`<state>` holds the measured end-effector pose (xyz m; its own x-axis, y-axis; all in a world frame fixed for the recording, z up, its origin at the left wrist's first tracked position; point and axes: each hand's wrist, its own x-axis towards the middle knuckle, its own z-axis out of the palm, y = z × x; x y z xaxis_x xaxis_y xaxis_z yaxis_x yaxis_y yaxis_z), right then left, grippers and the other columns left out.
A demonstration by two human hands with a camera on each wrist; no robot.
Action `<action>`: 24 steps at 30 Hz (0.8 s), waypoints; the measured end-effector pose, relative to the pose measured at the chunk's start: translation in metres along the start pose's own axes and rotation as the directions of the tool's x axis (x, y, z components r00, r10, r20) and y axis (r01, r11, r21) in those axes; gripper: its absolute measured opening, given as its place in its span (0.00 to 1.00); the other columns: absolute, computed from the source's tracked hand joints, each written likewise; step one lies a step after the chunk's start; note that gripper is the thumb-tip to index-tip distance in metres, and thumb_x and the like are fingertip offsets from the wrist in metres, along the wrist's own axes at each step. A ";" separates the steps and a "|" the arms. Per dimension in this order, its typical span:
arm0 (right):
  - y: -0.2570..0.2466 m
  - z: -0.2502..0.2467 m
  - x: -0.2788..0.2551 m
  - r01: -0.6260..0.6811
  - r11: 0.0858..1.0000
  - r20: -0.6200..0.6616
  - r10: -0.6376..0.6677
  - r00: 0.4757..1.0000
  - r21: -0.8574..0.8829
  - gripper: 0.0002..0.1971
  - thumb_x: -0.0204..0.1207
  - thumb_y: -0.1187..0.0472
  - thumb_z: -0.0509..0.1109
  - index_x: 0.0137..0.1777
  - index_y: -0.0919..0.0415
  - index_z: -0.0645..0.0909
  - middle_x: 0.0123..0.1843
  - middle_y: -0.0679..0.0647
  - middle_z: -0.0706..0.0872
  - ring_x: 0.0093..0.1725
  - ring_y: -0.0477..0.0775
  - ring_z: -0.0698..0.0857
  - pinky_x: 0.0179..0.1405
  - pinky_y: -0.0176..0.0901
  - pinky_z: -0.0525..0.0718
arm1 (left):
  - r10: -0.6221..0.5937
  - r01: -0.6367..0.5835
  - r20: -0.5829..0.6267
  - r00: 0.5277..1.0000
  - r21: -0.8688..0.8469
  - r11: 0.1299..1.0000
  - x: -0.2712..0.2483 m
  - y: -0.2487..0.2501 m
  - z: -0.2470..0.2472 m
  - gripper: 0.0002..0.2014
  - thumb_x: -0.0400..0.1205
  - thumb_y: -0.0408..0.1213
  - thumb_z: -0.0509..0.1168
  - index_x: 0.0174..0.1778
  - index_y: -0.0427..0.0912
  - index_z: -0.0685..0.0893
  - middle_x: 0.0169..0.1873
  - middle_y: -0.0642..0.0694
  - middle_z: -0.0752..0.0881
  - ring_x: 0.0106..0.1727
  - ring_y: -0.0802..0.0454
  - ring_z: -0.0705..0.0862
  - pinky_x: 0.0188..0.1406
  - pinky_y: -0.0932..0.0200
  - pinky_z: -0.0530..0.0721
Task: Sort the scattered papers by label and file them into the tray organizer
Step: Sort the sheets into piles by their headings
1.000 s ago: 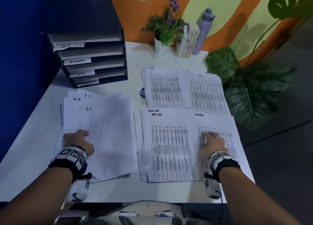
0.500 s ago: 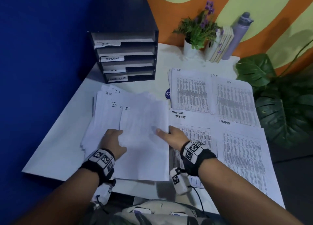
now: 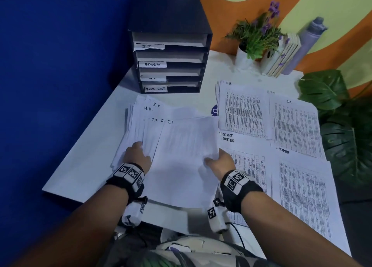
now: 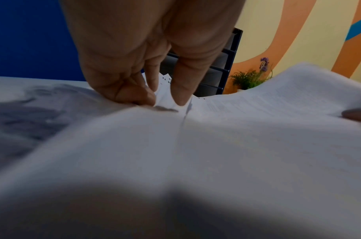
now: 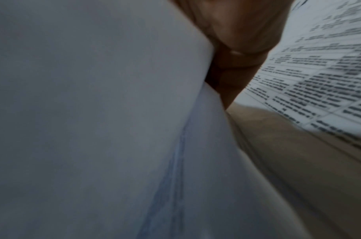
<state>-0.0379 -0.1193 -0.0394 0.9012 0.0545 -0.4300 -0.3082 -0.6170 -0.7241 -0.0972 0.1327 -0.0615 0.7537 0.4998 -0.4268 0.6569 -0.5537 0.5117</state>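
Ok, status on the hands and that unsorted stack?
Right hand pinches top I.T. sheet, lifting its edge. Left hand presses unsorted stack. Tray organizer unobstructed.

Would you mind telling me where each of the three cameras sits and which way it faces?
Head: worn on the head, facing forward and down at the table, tray organizer and papers; both forearms, left hand and right hand show.
Left wrist: low along the left hand, facing the organizer; its fingers press the unsorted stack.
Right wrist: under the right hand, mostly filled by the lifted sheet it pinches; printed sheets beyond.
Shared: head and left wrist both show the organizer and potted plant.
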 end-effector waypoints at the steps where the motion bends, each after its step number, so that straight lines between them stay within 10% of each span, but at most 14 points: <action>1: 0.003 -0.001 0.000 -0.016 1.000 -0.018 0.016 1.000 0.017 0.09 0.75 0.63 0.70 0.52 0.65 0.80 0.47 0.59 0.87 0.46 0.60 0.86 0.44 0.46 0.85 | 0.006 -0.006 0.005 1.000 -0.029 1.000 0.000 0.001 0.000 0.27 0.80 0.34 0.64 0.77 0.38 0.69 0.68 0.38 0.80 0.67 0.40 0.79 0.66 0.51 0.78; 8: 0.013 -0.013 0.001 -0.050 0.990 -0.042 0.056 0.998 0.128 0.08 0.77 0.62 0.71 0.54 0.62 0.83 0.48 0.58 0.88 0.47 0.58 0.87 0.45 0.43 0.83 | 0.101 -0.094 0.039 0.994 -0.165 0.982 -0.009 0.013 0.001 0.09 0.82 0.32 0.61 0.59 0.40 0.75 0.47 0.47 0.80 0.48 0.48 0.78 0.45 0.59 0.74; 15: 0.020 -0.022 0.009 -0.057 0.974 -0.110 0.083 0.990 0.218 0.02 0.76 0.62 0.72 0.47 0.57 0.82 0.49 0.59 0.89 0.49 0.60 0.88 0.57 0.60 0.86 | 0.104 -0.088 0.034 0.994 -0.319 0.944 -0.009 0.008 -0.010 0.21 0.77 0.40 0.74 0.64 0.44 0.78 0.54 0.51 0.83 0.54 0.50 0.80 0.58 0.58 0.77; 24: 0.028 -0.029 0.012 -0.046 0.962 -0.083 0.071 0.994 0.268 0.12 0.75 0.72 0.72 0.48 0.52 0.80 0.51 0.55 0.88 0.56 0.59 0.87 0.62 0.54 0.83 | 0.070 -0.073 -0.019 0.997 -0.344 0.936 -0.007 0.003 -0.009 0.15 0.78 0.36 0.72 0.59 0.42 0.80 0.50 0.49 0.84 0.52 0.48 0.82 0.56 0.58 0.78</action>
<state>-0.0264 -0.1581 -0.0492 0.8993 -0.0548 -0.4338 -0.4197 -0.3863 -0.8214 -0.1005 0.1339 -0.0506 0.7976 0.4722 -0.3754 0.5536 -0.3259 0.7664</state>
